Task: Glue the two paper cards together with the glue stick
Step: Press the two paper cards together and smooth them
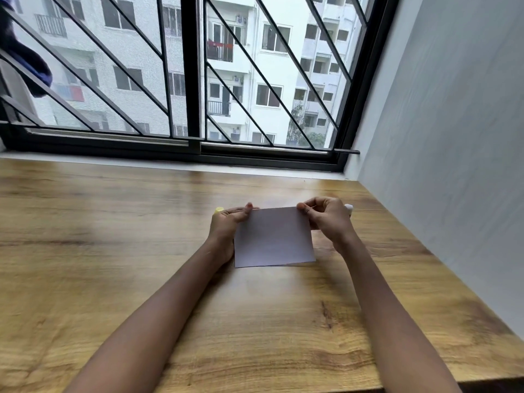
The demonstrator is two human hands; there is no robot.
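Observation:
A pale lilac paper card [273, 239] is held above the wooden table [113, 251], tilted with its near edge lowest. My left hand [226, 225] pinches its upper left corner, and my right hand [329, 219] pinches its upper right corner. Whether this is one card or two stacked I cannot tell. A small yellow object [219, 210] shows just behind my left hand. A white object with a rounded end [348, 207], perhaps the glue stick, peeks out behind my right hand; the rest of it is hidden.
A barred window with a black frame [192, 148] runs along the table's far edge. A grey-white wall [453, 165] bounds the table on the right. Dark blue cloth [25, 61] hangs at the upper left.

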